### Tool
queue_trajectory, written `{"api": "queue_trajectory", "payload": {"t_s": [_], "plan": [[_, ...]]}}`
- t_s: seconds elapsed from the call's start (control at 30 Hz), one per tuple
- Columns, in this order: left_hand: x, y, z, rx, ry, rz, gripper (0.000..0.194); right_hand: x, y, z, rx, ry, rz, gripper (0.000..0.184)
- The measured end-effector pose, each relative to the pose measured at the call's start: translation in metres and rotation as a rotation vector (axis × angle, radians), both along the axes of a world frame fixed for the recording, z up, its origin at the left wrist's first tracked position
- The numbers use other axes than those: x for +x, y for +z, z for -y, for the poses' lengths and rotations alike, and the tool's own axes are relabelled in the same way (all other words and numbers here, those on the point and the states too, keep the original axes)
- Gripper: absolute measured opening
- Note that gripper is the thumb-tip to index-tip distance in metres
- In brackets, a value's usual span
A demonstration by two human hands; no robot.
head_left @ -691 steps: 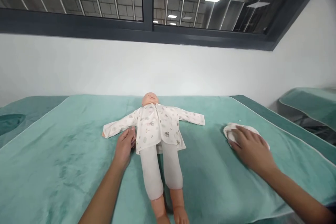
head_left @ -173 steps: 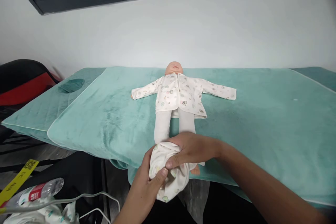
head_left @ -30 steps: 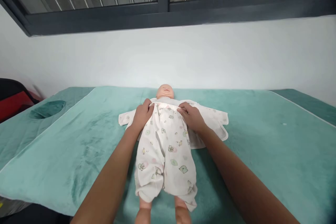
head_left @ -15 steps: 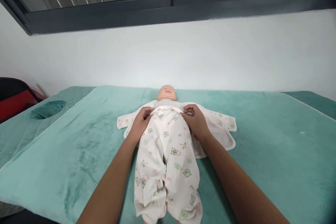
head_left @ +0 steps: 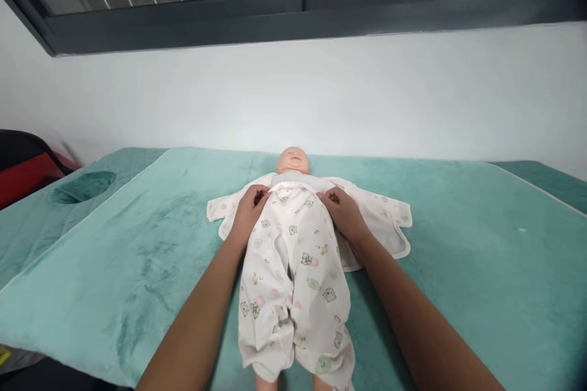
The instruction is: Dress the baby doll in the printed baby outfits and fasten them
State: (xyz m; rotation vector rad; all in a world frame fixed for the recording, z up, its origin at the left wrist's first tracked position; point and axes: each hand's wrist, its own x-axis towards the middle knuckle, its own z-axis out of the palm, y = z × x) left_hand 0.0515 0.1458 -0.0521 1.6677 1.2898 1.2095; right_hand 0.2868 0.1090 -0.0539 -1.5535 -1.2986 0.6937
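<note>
A baby doll lies on its back with its head toward the wall. White baby pants printed with small animals cover its belly and legs, and its lower legs show below the cuffs. Under the doll a matching baby shirt is spread open, sleeves out to both sides. At the waistband's left side, my left hand pinches the pants' edge between thumb and fingers. My right hand grips the waistband on the right side, fingers curled. The fabric inside both grips is mostly hidden.
A green plush cover lies over the bed, which has a face hole at the left. Behind it stands a white wall under a dark window frame. A red and black object sits at the far left.
The camera view has shifted slightly, and more of the doll's lower legs shows at the bottom. My right-hand fingers have curled in closer at the waistband. Both hands stay at the waist.
</note>
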Motion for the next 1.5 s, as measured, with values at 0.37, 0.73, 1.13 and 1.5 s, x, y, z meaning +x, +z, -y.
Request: {"api": "queue_trajectory", "payload": {"t_s": [0.37, 0.73, 1.13, 1.5], "plan": [[-0.033, 0.011, 0.035, -0.195, -0.208, -0.085, 0.017, 0.040, 0.015, 0.023, -0.293, 0.497, -0.056, 0.015], [-0.050, 0.031, 0.042, -0.333, -0.499, -0.156, 0.032, 0.040, 0.015, 0.041, -0.275, 0.677, -0.291, 0.023], [-0.046, 0.022, 0.042, -0.256, -0.454, -0.028, 0.030, 0.024, 0.013, 0.038, -0.154, 0.492, -0.218, 0.008], [-0.035, 0.006, 0.043, -0.089, -0.204, -0.008, 0.019, 0.003, -0.005, 0.030, -0.012, 0.242, -0.259, 0.029]]}}
